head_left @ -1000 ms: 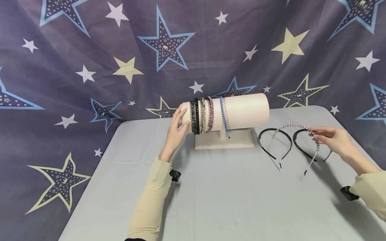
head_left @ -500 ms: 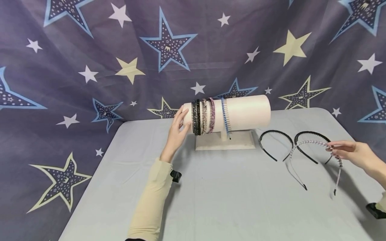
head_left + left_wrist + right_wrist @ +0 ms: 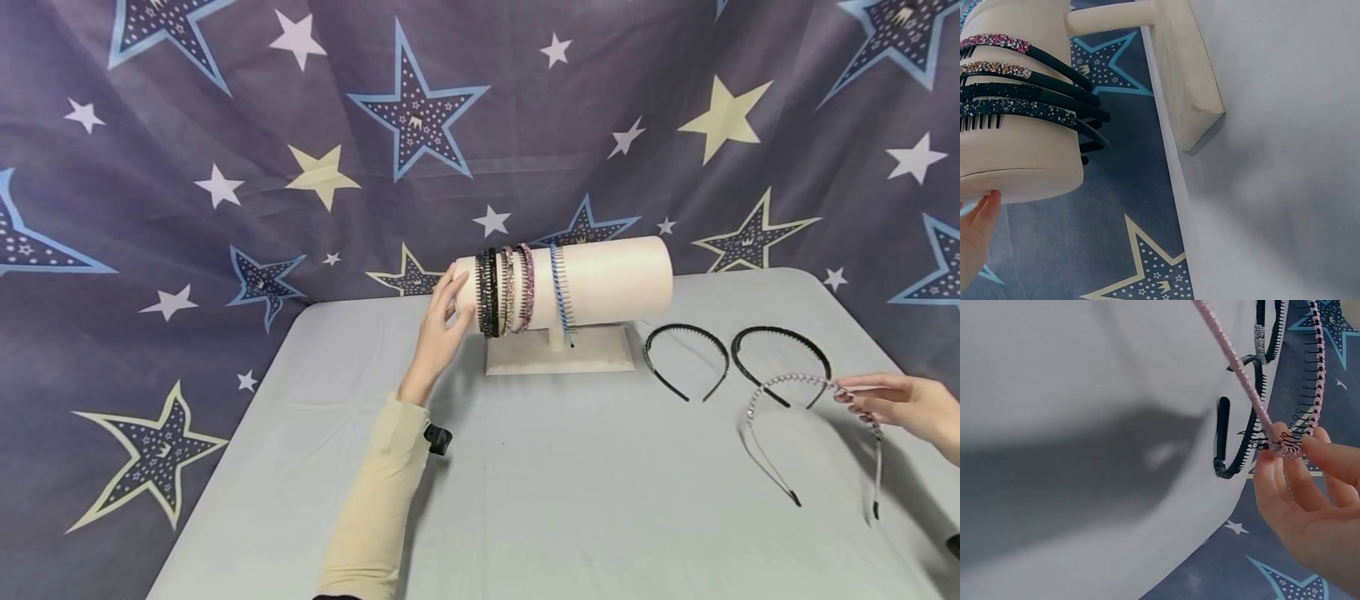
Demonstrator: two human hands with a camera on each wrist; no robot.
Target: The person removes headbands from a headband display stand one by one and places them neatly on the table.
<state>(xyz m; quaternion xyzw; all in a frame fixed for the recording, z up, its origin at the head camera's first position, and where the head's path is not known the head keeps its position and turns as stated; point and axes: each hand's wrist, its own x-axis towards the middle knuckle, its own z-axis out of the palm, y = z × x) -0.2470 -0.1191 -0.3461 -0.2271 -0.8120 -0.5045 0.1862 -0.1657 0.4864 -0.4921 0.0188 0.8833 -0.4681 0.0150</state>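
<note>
My right hand (image 3: 911, 408) pinches a pale pink headband (image 3: 753, 412) by one side of its arch. Its dark-tipped ends point down over the table, and small wire teeth line its inner side in the right wrist view. My left hand (image 3: 441, 337) rests its fingers against the left end of a cream headband display stand (image 3: 618, 277), fingertips on the end face in the left wrist view. On that roll sit two dark glittery headbands (image 3: 1016, 109), a champagne one (image 3: 507, 292), a pink-purple one (image 3: 527, 287) and a blue one (image 3: 558, 287).
Two black toothed headbands lie on the table right of the stand: the nearer-to-stand one (image 3: 686, 327) and the other (image 3: 780, 331). The stand's flat base (image 3: 517, 358) rests on the grey-covered table (image 3: 525, 500). A star-printed curtain (image 3: 525, 167) hangs behind.
My right hand has carried the pale pink headband right and toward the front, away from the two black headbands it overlapped. My left hand stays at the stand's end.
</note>
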